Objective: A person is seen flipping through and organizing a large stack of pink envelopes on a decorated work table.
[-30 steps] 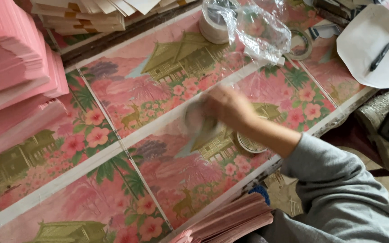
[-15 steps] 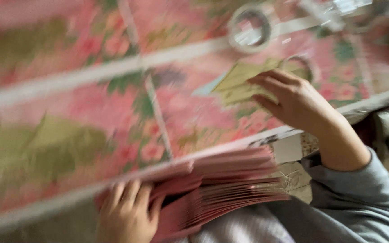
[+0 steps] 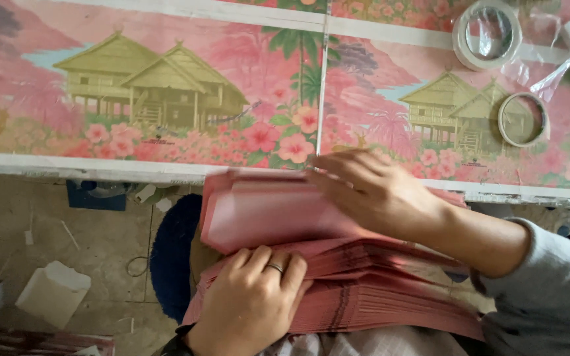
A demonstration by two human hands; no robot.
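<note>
since half a second ago the right hand has come off the printed table sheet and down onto the stack of pink envelopes, and the view has steadied. right hand: fingers spread flat, thumb under the top envelope, lifting it by its far edge (flap end raised toward the table). left hand: ring on one finger, fingers curled over the near corner of the stack, pressing it down. stack: on the person's lap, just below the table edge. also present: two tape rolls on the flowered sheet, well apart from the hands; grey sleeve; paper scraps on the floor.
</note>
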